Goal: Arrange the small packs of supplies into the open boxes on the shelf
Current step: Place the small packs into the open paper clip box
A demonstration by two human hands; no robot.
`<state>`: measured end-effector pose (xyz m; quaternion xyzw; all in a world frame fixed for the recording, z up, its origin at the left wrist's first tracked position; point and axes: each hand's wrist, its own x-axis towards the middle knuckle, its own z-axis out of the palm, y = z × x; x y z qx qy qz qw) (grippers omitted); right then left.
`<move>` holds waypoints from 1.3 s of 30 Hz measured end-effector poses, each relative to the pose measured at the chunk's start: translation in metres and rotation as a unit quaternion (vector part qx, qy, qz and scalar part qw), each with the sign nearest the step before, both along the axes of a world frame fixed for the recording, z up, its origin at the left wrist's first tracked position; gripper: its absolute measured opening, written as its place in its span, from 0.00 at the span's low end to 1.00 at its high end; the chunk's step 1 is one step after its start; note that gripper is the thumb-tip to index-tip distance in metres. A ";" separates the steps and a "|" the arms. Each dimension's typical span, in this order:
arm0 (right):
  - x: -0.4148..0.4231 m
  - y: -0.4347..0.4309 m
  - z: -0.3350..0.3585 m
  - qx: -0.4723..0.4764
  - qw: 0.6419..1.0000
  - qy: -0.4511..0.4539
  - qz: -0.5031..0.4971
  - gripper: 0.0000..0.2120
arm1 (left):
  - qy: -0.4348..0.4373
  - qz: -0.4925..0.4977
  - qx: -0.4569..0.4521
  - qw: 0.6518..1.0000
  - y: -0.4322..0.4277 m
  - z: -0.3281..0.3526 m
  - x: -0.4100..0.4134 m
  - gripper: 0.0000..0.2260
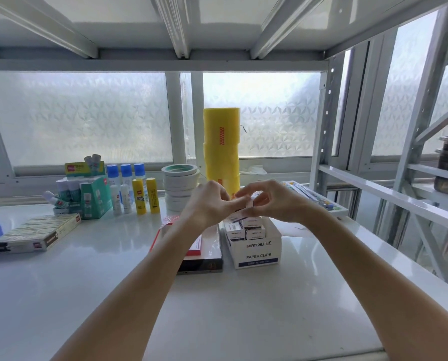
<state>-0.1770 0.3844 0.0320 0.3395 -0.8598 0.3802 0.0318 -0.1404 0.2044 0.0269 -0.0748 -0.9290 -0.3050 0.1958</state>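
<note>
An open white box (256, 252) marked PAPER CLIPS stands on the white shelf (217, 308), with several small white packs (246, 230) inside. Just above it, both hands meet around one small white pack (242, 211). My left hand (210, 201) grips its left end. On its right end are the fingers of my right hand (269, 201). The pack is tilted and partly hidden by the fingers.
Left of the box lies a red-edged flat pack (191, 246) on a dark box (204, 264). Behind stand stacked yellow tape rolls (221, 149), white tape rolls (180, 186), glue sticks (139, 196), a green glue box (92, 199) and a flat carton (35, 233).
</note>
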 end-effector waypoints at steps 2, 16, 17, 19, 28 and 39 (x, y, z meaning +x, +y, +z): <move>-0.003 0.011 0.006 -0.026 0.999 -0.043 0.014 0.21 | -0.047 -0.028 0.001 0.999 -0.006 0.007 0.000 0.26; -0.005 0.012 0.005 -0.062 0.988 -0.140 0.032 0.15 | -0.065 -0.153 -0.020 0.986 -0.011 0.010 0.004 0.29; -0.006 0.011 0.005 -0.041 0.995 -0.092 -0.001 0.14 | -0.063 -0.141 -0.025 0.988 -0.012 0.011 0.005 0.28; -0.009 0.011 0.002 -0.011 0.999 -0.033 -0.028 0.15 | -0.079 -0.130 -0.038 0.988 -0.014 0.013 0.007 0.27; -0.012 0.002 -0.014 0.152 0.985 0.051 -0.065 0.28 | -0.077 -0.112 -0.047 0.990 -0.016 0.017 0.009 0.27; -0.010 -0.005 -0.011 0.181 0.978 0.068 -0.073 0.30 | -0.020 -0.076 -0.045 0.996 -0.016 0.014 0.003 0.28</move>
